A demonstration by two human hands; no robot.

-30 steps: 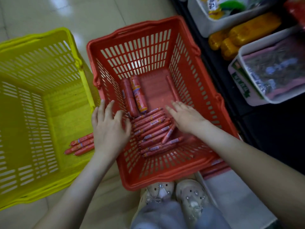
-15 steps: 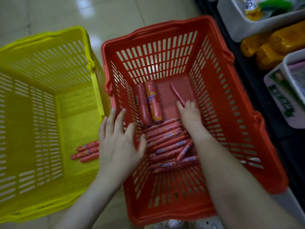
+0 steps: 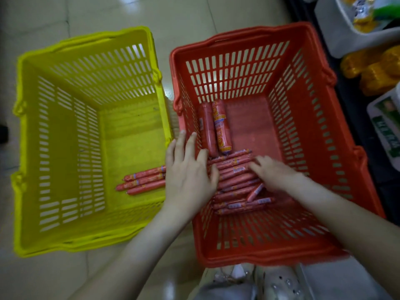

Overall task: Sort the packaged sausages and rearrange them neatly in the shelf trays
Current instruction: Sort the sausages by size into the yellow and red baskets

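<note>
Hands bracket thin sausages (image 3: 234, 180) in red basket (image 3: 324, 118) | left hand (image 3: 188, 172) splayed, ungripped | right hand (image 3: 272, 172) flat, grasp unclear | likely squaring pile.

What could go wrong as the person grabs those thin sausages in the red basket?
1. The thin sausages lie loosely stacked, one crossways; a scoop by both hands could scatter them.
2. The right hand is blurred, probably moving fast, so it may fumble its grip.
3. The left hand lies close to the two thick sausages, which might get swept up with the thin ones and spoil the sorting.
</note>
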